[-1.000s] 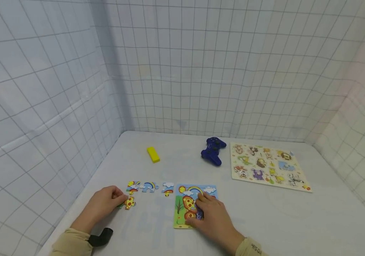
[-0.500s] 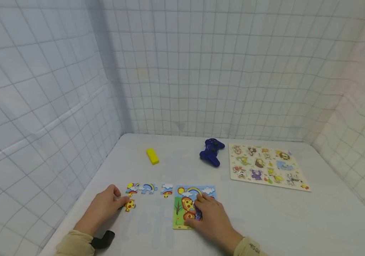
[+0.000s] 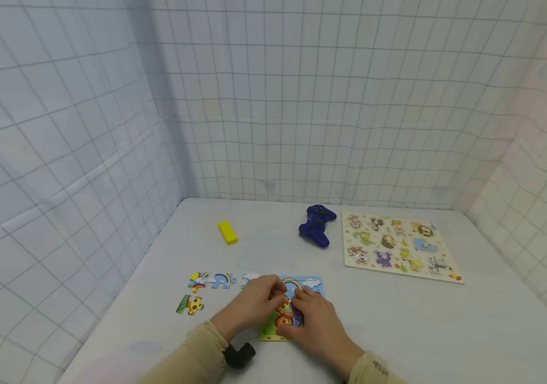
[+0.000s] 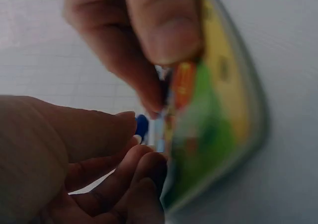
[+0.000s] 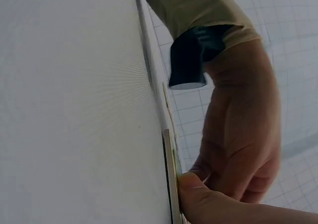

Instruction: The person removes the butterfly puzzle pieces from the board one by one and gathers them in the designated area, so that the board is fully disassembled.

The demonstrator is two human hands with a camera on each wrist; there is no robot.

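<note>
A small jigsaw board (image 3: 268,330), printed with a rainbow, clouds and a red-and-yellow butterfly, lies on the table in front of me. My right hand (image 3: 319,322) rests on its right side, thumb and fingers spread apart on the picture. From the left, my left hand (image 3: 251,304) reaches over the board with bent fingers. In the left wrist view a gap shows between the thumb and fingers of the left hand (image 4: 99,159), with nothing visible held. The right wrist view catches my right thumb (image 5: 198,194) pressing at the board's edge.
Left of the board lie loose jigsaw pieces: a sun piece (image 3: 199,280), a rainbow piece (image 3: 222,280), a partly covered cloud piece (image 3: 248,278) and a green-and-yellow piece (image 3: 192,305). Farther back are a yellow block (image 3: 227,232), a blue game controller (image 3: 318,225) and an animal puzzle board (image 3: 400,246).
My left hand has left the green-and-yellow piece on the table at the left and moved right, over the jigsaw board. The right hand has stayed on the board.
</note>
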